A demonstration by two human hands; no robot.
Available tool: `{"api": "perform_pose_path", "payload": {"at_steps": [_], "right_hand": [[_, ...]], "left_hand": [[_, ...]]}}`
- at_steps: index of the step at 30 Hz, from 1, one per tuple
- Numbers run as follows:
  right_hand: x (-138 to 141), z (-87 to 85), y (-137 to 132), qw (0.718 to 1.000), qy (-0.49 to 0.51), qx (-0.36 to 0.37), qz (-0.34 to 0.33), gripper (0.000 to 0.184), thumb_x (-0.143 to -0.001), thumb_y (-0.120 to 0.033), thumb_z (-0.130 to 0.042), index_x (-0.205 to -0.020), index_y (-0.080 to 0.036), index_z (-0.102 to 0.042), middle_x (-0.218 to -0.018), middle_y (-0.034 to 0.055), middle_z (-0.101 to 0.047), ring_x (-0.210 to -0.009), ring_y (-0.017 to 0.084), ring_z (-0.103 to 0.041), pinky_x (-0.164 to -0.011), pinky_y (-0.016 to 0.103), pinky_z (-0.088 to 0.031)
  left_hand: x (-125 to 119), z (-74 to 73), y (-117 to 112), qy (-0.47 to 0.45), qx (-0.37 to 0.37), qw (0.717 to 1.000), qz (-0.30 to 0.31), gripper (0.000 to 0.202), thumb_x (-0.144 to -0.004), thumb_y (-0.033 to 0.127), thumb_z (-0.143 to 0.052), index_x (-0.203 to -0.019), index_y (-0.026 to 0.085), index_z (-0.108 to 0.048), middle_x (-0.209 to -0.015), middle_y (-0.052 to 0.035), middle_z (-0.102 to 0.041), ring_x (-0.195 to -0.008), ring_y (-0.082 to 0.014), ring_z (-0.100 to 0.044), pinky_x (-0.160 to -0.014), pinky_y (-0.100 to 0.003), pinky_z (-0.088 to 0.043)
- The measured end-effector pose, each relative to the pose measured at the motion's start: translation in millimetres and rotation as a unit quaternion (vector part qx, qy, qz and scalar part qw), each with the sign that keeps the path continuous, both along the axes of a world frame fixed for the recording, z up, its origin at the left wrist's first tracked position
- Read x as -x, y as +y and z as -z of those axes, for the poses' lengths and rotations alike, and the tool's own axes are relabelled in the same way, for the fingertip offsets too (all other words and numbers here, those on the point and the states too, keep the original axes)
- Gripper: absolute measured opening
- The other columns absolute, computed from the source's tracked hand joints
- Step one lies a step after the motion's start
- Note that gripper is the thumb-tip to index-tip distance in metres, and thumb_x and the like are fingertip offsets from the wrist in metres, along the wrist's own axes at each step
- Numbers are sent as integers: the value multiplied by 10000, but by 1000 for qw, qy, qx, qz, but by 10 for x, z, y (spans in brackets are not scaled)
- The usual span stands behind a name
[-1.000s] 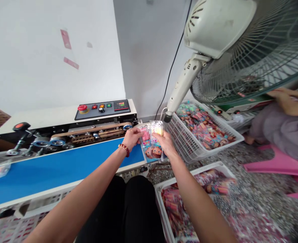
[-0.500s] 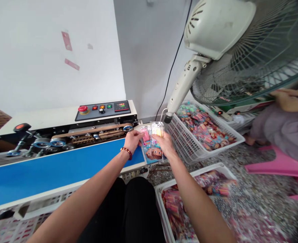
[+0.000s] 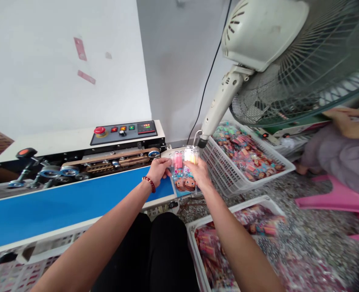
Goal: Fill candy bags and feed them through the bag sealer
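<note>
Both my hands hold one clear toy packet (image 3: pixel 184 172) printed with cartoon faces, at the right end of the blue conveyor belt (image 3: pixel 66 202). My left hand (image 3: pixel 159 170), with a red bead bracelet on the wrist, grips the packet's left edge. My right hand (image 3: pixel 199 172) grips its right side, fingers closed over the top. Pink and yellow sticks show through the packet's upper part. The packet lies just right of the sealing machine's brass rail (image 3: pixel 118 158).
The sealer's control panel (image 3: pixel 123 130) has a red button and a lit display. A white basket (image 3: pixel 246 156) of packets stands at right, another basket (image 3: pixel 228 247) near my right knee. A large fan (image 3: pixel 289 56) hangs overhead. Another person sits on a pink stool (image 3: pixel 338 198) at far right.
The packet has shifted slightly up toward the sealer's entrance. A packet seen at the belt's far left one second ago is gone from view.
</note>
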State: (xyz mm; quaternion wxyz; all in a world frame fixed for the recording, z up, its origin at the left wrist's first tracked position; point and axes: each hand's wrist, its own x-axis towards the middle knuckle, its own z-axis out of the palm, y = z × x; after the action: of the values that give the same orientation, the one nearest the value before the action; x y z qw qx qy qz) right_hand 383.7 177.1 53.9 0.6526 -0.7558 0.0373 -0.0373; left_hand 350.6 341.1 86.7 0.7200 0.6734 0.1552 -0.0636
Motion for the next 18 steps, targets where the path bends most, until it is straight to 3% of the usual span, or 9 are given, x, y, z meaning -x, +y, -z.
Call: {"api": "perform_pose_path", "payload": {"at_steps": [4,7,9,13,15,18], "right_hand": [[9,-36,1,999,12,-38,28,285,-594,-402,-705,-767,-181,-655,-641,-23,-608,-555,127,-487,-528,245,-383],[14,-51,5,999,19,-33,28,284,-589,-394,-706,-770,-181,-656,-634,-27,-602,-552,123,-481,-531,245,-388],[12,-48,10,999,18,-27,34,271,-588,-392,-707,-748,-180,-653,-619,-32,-591,-543,117,-468,-523,243,-380],[-3,-20,13,997,15,-57,43,287,-562,-379,-732,-752,-177,-661,-624,-30,-610,-546,123,-487,-520,246,-388],[-6,-15,7,992,16,-108,56,305,-543,-363,-753,-769,-177,-669,-628,-29,-626,-547,128,-507,-526,249,-405],[11,-40,-8,977,11,-198,79,305,-535,-342,-771,-779,-184,-678,-643,-32,-655,-556,136,-546,-555,255,-443]], "left_hand": [[-47,-23,-4,27,-24,997,-62,133,-839,249,-551,-748,153,-559,-558,38,-552,-333,-61,-487,-324,-187,-189],[-24,-48,-9,50,-52,997,-35,89,-820,229,-598,-799,147,-573,-641,22,-600,-340,-74,-524,-315,-193,-201],[14,-55,-18,72,-22,997,-36,103,-781,199,-645,-789,136,-564,-693,-3,-632,-385,-83,-567,-324,-188,-220],[43,-42,-67,78,23,992,-101,134,-754,204,-671,-738,129,-561,-720,-17,-650,-402,-71,-567,-334,-180,-188],[26,-39,-91,47,10,992,-116,118,-783,226,-633,-732,141,-570,-647,7,-624,-381,-71,-543,-338,-186,-182],[36,-63,-76,-75,-44,993,-81,156,-815,296,-597,-749,155,-619,-555,28,-583,-382,-87,-528,-361,-198,-240]]}}
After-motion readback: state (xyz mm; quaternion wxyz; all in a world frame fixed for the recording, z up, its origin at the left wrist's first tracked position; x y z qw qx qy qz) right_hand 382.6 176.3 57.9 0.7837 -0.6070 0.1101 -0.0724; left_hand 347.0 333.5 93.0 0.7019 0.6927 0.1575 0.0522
